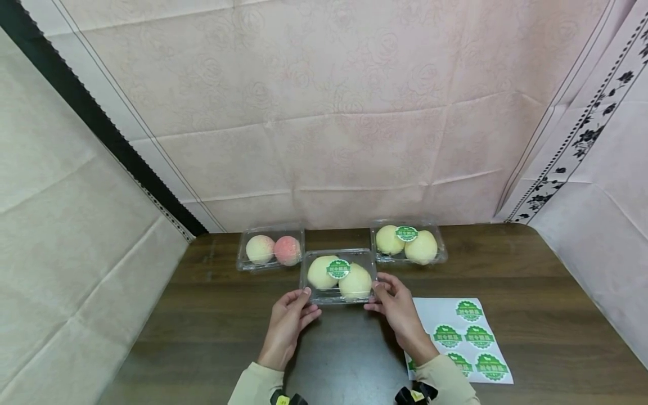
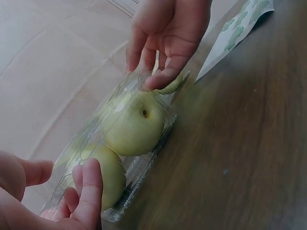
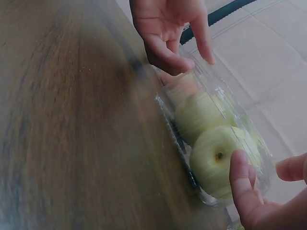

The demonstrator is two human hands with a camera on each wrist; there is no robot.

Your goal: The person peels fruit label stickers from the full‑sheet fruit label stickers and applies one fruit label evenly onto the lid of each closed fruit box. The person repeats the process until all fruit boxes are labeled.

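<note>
Behind the middle box [image 1: 338,275] stand two more boxes, a peach box [image 1: 270,249] at back left and a labelled box [image 1: 408,242] at back right, with a narrow gap between. The sticker sheet [image 1: 468,337] covers the bench [image 1: 547,315] at right. Bare bench lies at left and in front.

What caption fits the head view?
Two hands, left and right, grip a labelled clear fruit box on a wooden table.

Green labels [image 1: 338,269] bear white characters, too small to read. One sits on the clear box [image 1: 338,277] between the fingers, one on the far-right box [image 1: 408,241], others on the sheet [image 1: 468,337] beside the right hand [image 1: 400,312].
</note>
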